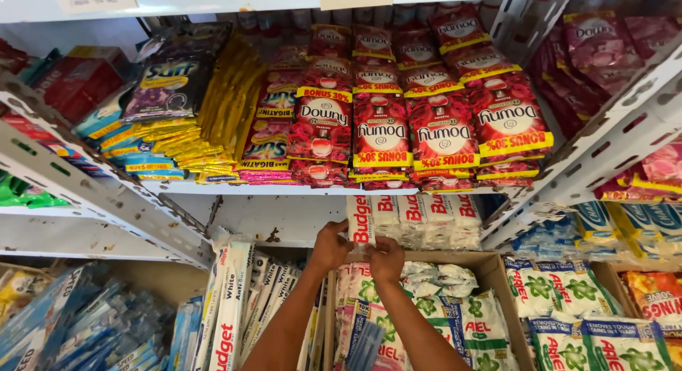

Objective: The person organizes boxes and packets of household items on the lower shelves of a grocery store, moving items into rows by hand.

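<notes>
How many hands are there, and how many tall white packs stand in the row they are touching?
Hands: 2, the left hand and right hand
White packs with red print in that row: 5
Total: 7

White slotted-metal shelving unit (106,193), paint chipped. Upper shelf (284,189) carries, left to right: blue and dark detergent sachets (163,79), a stack of gold sachets (220,115), pink sachet strips (273,129), and red fabric-softener pouches (419,122) in overlapping rows. Lower level holds a row of white-wrapped packs with red lettering (419,218) at the far side, an open cardboard box (497,286) of green-and-white detergent sachets just near of them, and white sachet strips (234,307) to its left.
</notes>
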